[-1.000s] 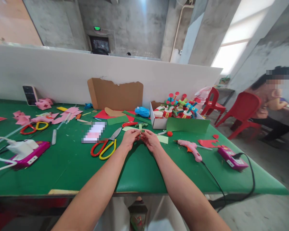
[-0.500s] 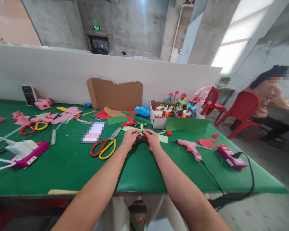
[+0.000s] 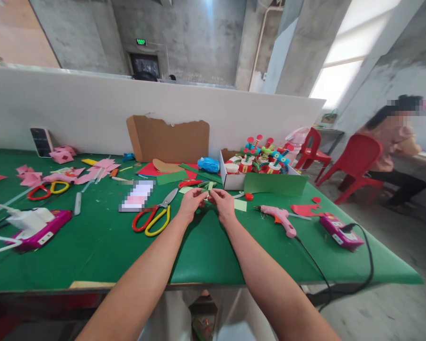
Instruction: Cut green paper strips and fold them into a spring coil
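Observation:
Over the middle of the green table, my left hand (image 3: 192,204) and my right hand (image 3: 222,203) meet fingertip to fingertip. Between them is a small light green paper strip (image 3: 210,186), pinched by both; its lower part is hidden by the fingers. Left of my left hand lie large scissors (image 3: 156,214) with one red and one yellow handle. A pale green paper piece (image 3: 240,205) rests just right of my right hand. Farther right is a pink glue gun (image 3: 279,218) on its side, its cord running off the table's front edge.
Behind my hands stands a white box (image 3: 230,181) of colourful paper figures. A blue tape dispenser (image 3: 208,165) and green and red paper sheets lie nearby. Purple power strips (image 3: 341,232) sit at both sides, and a phone (image 3: 138,195) lies left. A person sits on a red chair (image 3: 362,161).
Both hands stay in nearly the same place, with the fingers shifting slightly around the paper strip. The view has moved a little; the table things lie as before.

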Demonstrator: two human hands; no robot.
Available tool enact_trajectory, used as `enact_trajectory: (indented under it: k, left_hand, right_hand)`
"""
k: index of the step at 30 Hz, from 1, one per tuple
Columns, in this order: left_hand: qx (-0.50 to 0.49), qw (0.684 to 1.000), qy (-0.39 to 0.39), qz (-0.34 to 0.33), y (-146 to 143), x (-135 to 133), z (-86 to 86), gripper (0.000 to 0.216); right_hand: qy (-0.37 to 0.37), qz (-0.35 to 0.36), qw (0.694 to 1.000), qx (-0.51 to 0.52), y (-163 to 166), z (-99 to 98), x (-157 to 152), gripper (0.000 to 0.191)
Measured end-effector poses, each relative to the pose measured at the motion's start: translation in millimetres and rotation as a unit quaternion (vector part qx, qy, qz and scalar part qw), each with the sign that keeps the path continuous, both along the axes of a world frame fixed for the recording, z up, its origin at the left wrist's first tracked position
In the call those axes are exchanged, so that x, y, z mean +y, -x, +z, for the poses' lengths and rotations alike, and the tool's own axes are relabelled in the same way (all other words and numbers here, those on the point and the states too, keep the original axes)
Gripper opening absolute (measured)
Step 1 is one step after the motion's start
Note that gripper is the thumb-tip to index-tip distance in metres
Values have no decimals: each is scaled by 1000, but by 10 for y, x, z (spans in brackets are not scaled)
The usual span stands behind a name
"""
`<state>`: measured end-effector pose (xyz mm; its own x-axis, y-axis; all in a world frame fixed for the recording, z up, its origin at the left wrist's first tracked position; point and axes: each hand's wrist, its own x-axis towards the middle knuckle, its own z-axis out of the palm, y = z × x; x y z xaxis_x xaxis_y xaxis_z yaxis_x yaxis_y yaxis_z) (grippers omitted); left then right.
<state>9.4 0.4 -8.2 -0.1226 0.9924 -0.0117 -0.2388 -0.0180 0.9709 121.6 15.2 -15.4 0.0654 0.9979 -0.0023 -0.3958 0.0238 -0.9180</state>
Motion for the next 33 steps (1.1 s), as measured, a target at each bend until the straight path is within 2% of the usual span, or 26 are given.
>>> enact_trajectory:
  k: [4, 9, 19, 33]
  left_hand:
    - [6, 1000, 10, 11, 38, 20, -15, 38]
    - [22, 1000, 2, 15, 46, 29, -25, 35]
    - [36, 999, -17, 27, 24, 31, -33, 32]
    - [77, 995, -36, 45, 24, 37, -53, 27]
  right_hand:
    - [30, 58, 998, 22, -12, -5, -18, 26]
    - [61, 86, 993, 52, -44, -5, -6, 25]
    - [73, 86, 992, 54, -39, 11, -1, 17]
    - [53, 104, 993, 27, -52, 0, -1, 25]
